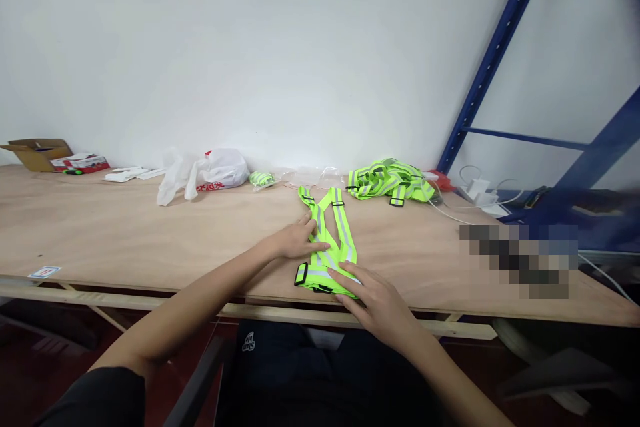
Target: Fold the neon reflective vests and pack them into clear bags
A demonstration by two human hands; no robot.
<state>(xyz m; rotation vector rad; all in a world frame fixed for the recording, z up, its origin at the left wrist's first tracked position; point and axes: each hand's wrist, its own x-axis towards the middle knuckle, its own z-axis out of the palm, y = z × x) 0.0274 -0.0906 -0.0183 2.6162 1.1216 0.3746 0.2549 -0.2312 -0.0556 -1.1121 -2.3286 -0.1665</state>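
A neon-yellow reflective vest (345, 233) made of straps with silver stripes lies on the table in front of me, its shoulder straps pointing toward the wall. My left hand (300, 238) rests on its left strap, fingers spread. At the near end, my right hand (373, 297) lies over the folded waist band with its fingers stretched out. A black buckle shows at the band's left end, and smaller black sliders sit on the upper straps. Part of the band is hidden under my right hand.
Behind the vest are a heap of similar straps (390, 180), a bagged rolled vest (262, 179) and a white plastic bag (225, 168). An open cardboard box (37, 155) stands far left. White cables and an adapter (477, 192) lie right, beside a blue metal frame (483, 73).
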